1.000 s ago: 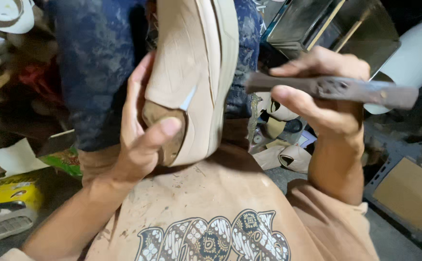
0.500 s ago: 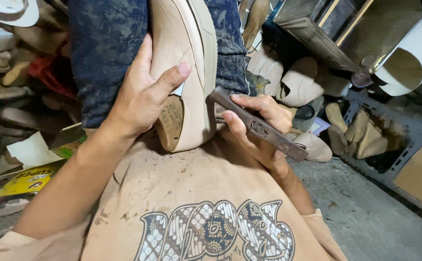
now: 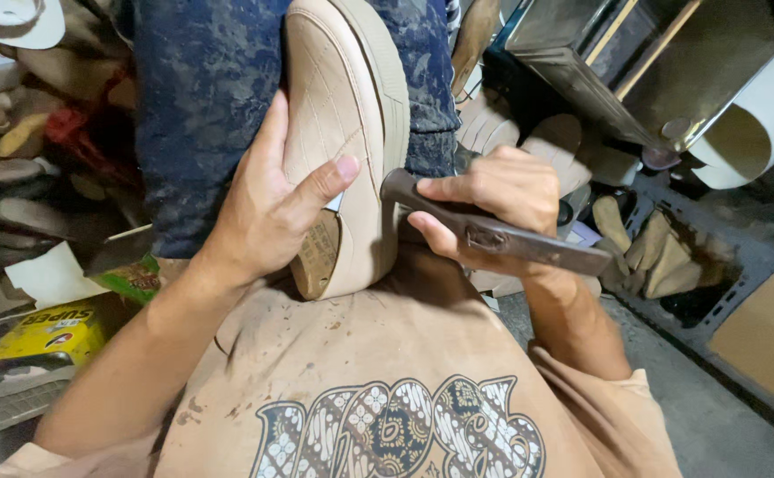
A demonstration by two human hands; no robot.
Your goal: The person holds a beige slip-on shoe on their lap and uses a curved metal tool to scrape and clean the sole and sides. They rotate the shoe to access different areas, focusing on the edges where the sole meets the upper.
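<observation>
Between the person's knees, a beige shoe [image 3: 352, 133] stands clamped on end against dark trousers [image 3: 201, 97], its long axis running up and down the view, the heel opening toward the body and the toe pointing away. The upper looks fully formed and the sole already attached; pressing or tapping along the edge seems to be what is left. The left hand [image 3: 272, 208] wraps around the shoe's side, fingers spread flat on it. The right hand [image 3: 493, 199] grips a dark metal tool [image 3: 493, 235], its head touching the sole's edge. Other soles [image 3: 537, 146] lie scattered beyond.
</observation>
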